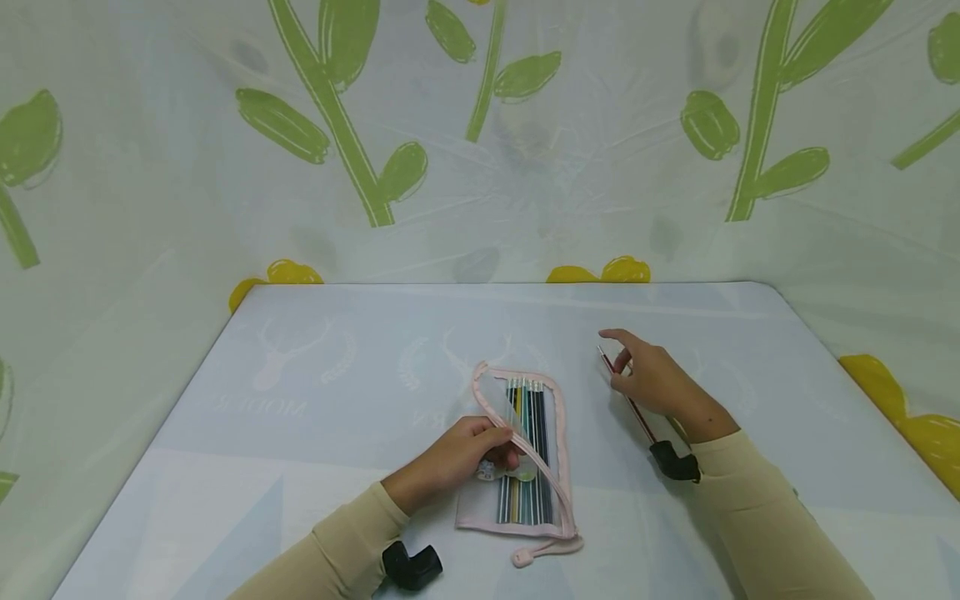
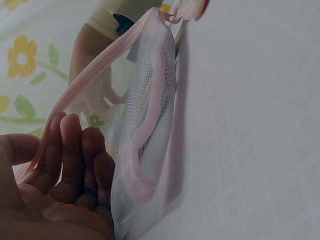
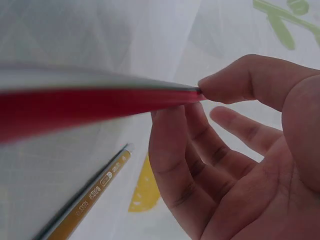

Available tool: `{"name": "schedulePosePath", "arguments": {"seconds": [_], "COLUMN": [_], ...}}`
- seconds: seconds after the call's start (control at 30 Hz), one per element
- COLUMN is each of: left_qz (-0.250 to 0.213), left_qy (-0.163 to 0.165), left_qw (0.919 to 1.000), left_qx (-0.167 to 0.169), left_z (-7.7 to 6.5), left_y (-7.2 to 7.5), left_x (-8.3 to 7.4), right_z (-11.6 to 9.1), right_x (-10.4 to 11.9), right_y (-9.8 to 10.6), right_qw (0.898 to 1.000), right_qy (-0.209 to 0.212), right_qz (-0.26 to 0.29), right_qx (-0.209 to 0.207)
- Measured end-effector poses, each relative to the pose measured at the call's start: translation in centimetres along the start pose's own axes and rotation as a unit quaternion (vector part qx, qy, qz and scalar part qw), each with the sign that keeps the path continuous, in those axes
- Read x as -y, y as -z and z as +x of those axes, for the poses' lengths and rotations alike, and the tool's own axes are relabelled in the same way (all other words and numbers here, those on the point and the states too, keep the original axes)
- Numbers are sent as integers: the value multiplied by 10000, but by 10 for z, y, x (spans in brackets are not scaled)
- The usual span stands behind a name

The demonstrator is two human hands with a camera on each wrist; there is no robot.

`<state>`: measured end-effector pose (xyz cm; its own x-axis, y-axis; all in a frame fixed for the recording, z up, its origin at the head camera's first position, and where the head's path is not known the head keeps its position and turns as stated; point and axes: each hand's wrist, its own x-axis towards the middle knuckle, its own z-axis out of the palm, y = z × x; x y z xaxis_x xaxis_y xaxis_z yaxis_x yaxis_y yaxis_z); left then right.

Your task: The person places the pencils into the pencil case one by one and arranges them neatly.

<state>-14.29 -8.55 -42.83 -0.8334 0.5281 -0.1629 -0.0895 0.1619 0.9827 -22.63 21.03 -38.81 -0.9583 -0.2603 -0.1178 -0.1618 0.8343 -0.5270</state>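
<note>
A mesh pencil case (image 1: 562, 433) with pink trim lies on the table, several pencils (image 1: 537, 425) side by side within it. Its pink zip edge (image 2: 90, 75) is pinched between the thumb and fingers of my left hand (image 1: 457, 454), which lifts the clear flap away from the mesh. To the right of the case, my right hand (image 1: 660, 379) pinches a red pencil (image 3: 100, 105) between thumb and fingers. The pencil slants back toward the wrist. Below that hand lies a mustard-yellow pencil (image 3: 92, 197), mostly hidden by the forearm in the head view.
The white table (image 1: 300, 500) has faint deer prints and bluish triangles. A pink zip pull (image 1: 525, 557) hangs off the case's near corner. Black wrist mounts (image 1: 412, 567) sit on both sleeves. A plant-patterned sheet (image 1: 187, 208) surrounds the table's back and sides.
</note>
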Motion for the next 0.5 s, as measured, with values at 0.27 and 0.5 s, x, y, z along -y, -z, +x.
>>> {"name": "schedulePosePath", "arguments": {"seconds": [0.27,0.5], "left_qz": [38,29], "left_qy": [8,15], "left_qw": [10000,10000], "left_qx": [-23,-26], "left_z": [0,0], "left_y": [0,0], "left_x": [-1,0], "right_z": [0,-1], "right_x": [1,3], "right_y": [2,4], "right_qw": [9999,9991], "right_qy": [-71,98], "right_qz": [90,101], "right_qx": [-111,-398]}}
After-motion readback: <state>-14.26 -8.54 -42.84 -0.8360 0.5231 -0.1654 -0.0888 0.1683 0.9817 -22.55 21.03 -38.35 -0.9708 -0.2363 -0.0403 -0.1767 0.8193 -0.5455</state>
